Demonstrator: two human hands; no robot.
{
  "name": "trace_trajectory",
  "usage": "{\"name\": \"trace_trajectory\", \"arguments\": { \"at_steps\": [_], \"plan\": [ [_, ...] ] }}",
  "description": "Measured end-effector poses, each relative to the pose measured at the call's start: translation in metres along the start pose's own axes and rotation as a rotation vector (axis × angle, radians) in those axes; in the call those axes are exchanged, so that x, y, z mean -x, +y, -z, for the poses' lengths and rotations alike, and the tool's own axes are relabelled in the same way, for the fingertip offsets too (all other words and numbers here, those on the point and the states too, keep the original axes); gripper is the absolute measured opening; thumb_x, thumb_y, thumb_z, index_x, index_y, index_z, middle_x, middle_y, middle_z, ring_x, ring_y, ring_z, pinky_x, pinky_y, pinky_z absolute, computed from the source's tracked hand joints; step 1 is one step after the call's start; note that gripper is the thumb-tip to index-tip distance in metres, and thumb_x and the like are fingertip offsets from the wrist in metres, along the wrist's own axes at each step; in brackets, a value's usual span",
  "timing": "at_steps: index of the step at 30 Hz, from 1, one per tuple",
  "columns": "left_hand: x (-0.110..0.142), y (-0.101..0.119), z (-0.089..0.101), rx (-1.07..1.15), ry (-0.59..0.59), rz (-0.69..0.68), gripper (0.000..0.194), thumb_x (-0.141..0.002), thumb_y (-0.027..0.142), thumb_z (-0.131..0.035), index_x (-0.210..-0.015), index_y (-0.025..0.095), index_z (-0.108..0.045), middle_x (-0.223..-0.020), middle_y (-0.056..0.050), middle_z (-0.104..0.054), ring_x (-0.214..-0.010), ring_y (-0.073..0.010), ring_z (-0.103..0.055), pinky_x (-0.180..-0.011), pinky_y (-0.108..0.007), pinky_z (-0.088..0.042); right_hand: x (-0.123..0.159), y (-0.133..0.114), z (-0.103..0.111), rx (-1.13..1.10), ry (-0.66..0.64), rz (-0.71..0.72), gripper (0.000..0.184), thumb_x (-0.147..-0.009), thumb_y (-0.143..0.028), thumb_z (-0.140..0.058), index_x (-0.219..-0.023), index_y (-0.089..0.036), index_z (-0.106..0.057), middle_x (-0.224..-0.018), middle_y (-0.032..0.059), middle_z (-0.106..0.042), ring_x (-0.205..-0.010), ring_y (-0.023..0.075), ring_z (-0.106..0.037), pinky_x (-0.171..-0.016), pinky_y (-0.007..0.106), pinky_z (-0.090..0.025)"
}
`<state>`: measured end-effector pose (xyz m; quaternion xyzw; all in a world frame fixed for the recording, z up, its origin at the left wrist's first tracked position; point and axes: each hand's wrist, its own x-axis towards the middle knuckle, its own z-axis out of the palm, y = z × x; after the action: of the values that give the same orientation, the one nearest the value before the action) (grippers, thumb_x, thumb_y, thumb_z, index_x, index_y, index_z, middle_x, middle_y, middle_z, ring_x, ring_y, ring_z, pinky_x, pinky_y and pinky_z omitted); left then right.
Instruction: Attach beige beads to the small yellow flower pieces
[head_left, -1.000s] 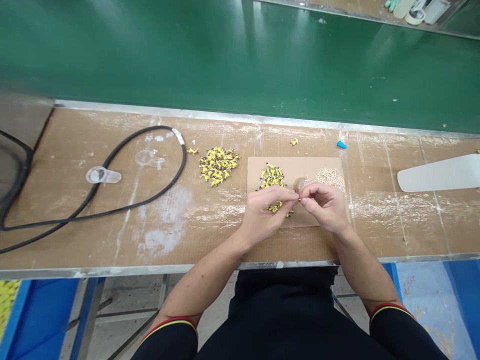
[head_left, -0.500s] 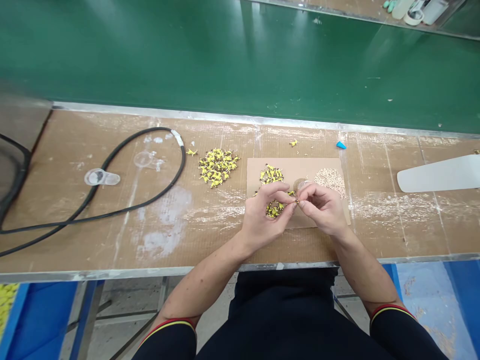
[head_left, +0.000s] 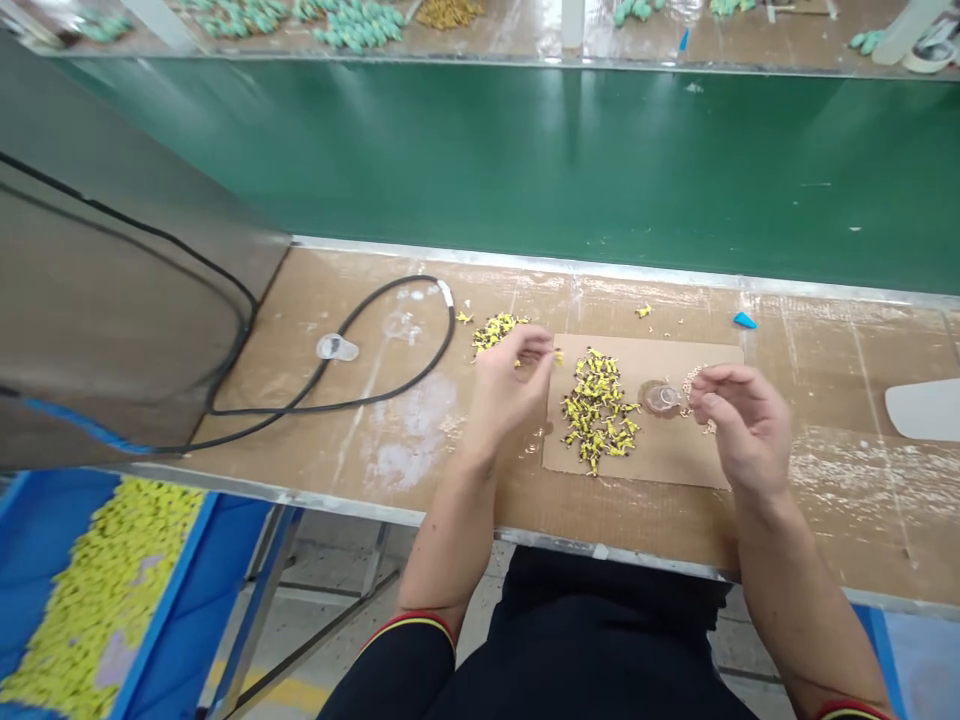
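Observation:
My left hand [head_left: 510,385] hovers over the bench between two heaps of small yellow parts, its fingers pinched on one yellow part [head_left: 558,357]. The left heap [head_left: 495,330] lies on the bench; the larger heap [head_left: 600,410] lies on a cardboard sheet [head_left: 660,460]. My right hand [head_left: 742,420] is curled above the sheet's right side, over a patch of tiny beige beads [head_left: 691,378]. What its fingers hold, if anything, is too small to see. A small clear round dish [head_left: 660,398] sits between the heap and that hand.
A black cable [head_left: 375,400] loops on the bench at left, beside a clear plastic piece [head_left: 336,348]. A grey metal box [head_left: 112,300] stands at far left. A green conveyor belt [head_left: 562,160] runs behind. A blue bin [head_left: 97,590] of yellow parts sits below left. A white paddle [head_left: 926,408] lies at right.
My hands were together, pinching a part between them; now they are apart. The left hand has swung left with a yellow part. The camera has turned left and down.

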<state>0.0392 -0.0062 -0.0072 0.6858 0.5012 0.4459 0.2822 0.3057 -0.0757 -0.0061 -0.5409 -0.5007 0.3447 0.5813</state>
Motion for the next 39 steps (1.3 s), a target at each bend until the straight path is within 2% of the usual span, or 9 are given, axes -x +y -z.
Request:
{"name": "trace_trajectory", "arguments": {
  "at_steps": [6, 8, 11, 13, 17, 20, 25, 34, 39],
  "plan": [
    [-0.018, -0.054, 0.04, -0.397, 0.086, 0.136, 0.017, -0.087, 0.014, -0.063, -0.102, 0.017, -0.071, -0.1, -0.01, -0.08, -0.096, -0.025, -0.074, -0.088, -0.041, -0.057, -0.015, 0.008, 0.03, 0.31, 0.147, 0.12, 0.01, -0.088, -0.033, -0.075, -0.091, -0.024, -0.074, -0.079, 0.0022, -0.072, -0.066, 0.0169, -0.065, -0.058, 0.031, -0.053],
    [-0.018, -0.055, 0.043, -0.408, 0.159, 0.104, 0.017, -0.088, 0.017, -0.062, -0.102, 0.017, -0.071, -0.104, -0.01, -0.079, -0.099, -0.025, -0.072, -0.086, -0.039, -0.057, -0.022, 0.009, 0.046, 0.472, 0.203, 0.188, 0.011, -0.089, -0.036, -0.075, -0.089, -0.025, -0.075, -0.08, 0.0041, -0.074, -0.065, 0.0168, -0.064, -0.059, 0.033, -0.052],
    [-0.016, -0.041, 0.04, -0.303, 0.219, 0.037, 0.013, -0.091, 0.021, -0.06, -0.099, 0.018, -0.07, -0.097, -0.007, -0.078, -0.088, -0.0202, -0.072, -0.077, -0.033, -0.055, -0.032, 0.012, 0.068, 0.662, 0.117, 0.142, 0.023, -0.09, -0.042, -0.072, -0.076, -0.024, -0.074, -0.07, 0.005, -0.071, -0.055, 0.0154, -0.057, -0.052, 0.033, -0.044],
    [-0.013, -0.027, 0.034, -0.223, 0.058, -0.047, 0.009, -0.091, 0.022, -0.061, -0.093, 0.019, -0.069, -0.087, -0.004, -0.076, -0.078, -0.017, -0.069, -0.074, -0.03, -0.054, -0.037, 0.014, 0.077, 0.726, 0.036, 0.113, 0.03, -0.093, -0.042, -0.063, -0.071, -0.023, -0.07, -0.065, 0.0033, -0.067, -0.056, 0.0166, -0.057, -0.053, 0.032, -0.043],
    [-0.006, -0.007, 0.017, -0.217, -0.471, -0.229, 0.014, -0.094, 0.022, -0.058, -0.096, 0.02, -0.071, -0.093, -0.005, -0.075, -0.089, -0.0202, -0.07, -0.084, -0.034, -0.056, -0.043, 0.021, 0.083, 0.776, -0.136, 0.087, 0.019, -0.091, -0.03, -0.056, -0.088, -0.021, -0.072, -0.085, 0.0068, -0.073, -0.064, 0.0177, -0.06, -0.061, 0.034, -0.048],
    [-0.002, -0.003, 0.005, -0.266, -0.63, -0.269, 0.021, -0.093, 0.018, -0.057, -0.106, 0.021, -0.073, -0.108, -0.008, -0.074, -0.104, -0.0247, -0.069, -0.093, -0.04, -0.055, -0.044, 0.026, 0.083, 0.792, -0.244, 0.044, 0.019, -0.091, -0.028, -0.057, -0.089, -0.02, -0.075, -0.089, 0.0079, -0.073, -0.065, 0.0172, -0.06, -0.064, 0.034, -0.049],
    [0.0, -0.011, -0.006, -0.345, -0.703, -0.29, 0.029, -0.092, 0.013, -0.054, -0.11, 0.021, -0.075, -0.11, -0.01, -0.074, -0.102, -0.0267, -0.068, -0.092, -0.043, -0.056, -0.044, 0.033, 0.083, 0.857, -0.432, 0.003, 0.014, -0.087, -0.034, -0.07, -0.089, -0.023, -0.079, -0.091, 0.0074, -0.074, -0.082, 0.0225, -0.068, -0.079, 0.039, -0.053],
    [0.0, -0.015, -0.013, -0.339, -0.676, -0.245, 0.028, -0.097, 0.017, -0.047, -0.092, 0.02, -0.075, -0.097, -0.009, -0.076, -0.09, -0.0251, -0.071, -0.082, -0.038, -0.057, -0.041, 0.04, 0.077, 1.0, -0.47, 0.008, 0.019, -0.094, -0.022, -0.056, -0.087, -0.022, -0.074, -0.093, 0.0093, -0.073, -0.089, 0.0253, -0.067, -0.078, 0.039, -0.051],
    [0.0, -0.015, -0.011, -0.344, -0.671, -0.246, 0.028, -0.098, 0.018, -0.046, -0.096, 0.02, -0.074, -0.099, -0.007, -0.077, -0.091, -0.0241, -0.073, -0.082, -0.036, -0.056, -0.04, 0.035, 0.078, 0.959, -0.449, -0.008, 0.019, -0.095, -0.022, -0.052, -0.087, -0.022, -0.069, -0.092, 0.0085, -0.069, -0.087, 0.024, -0.065, -0.077, 0.038, -0.05]
  ]
}}
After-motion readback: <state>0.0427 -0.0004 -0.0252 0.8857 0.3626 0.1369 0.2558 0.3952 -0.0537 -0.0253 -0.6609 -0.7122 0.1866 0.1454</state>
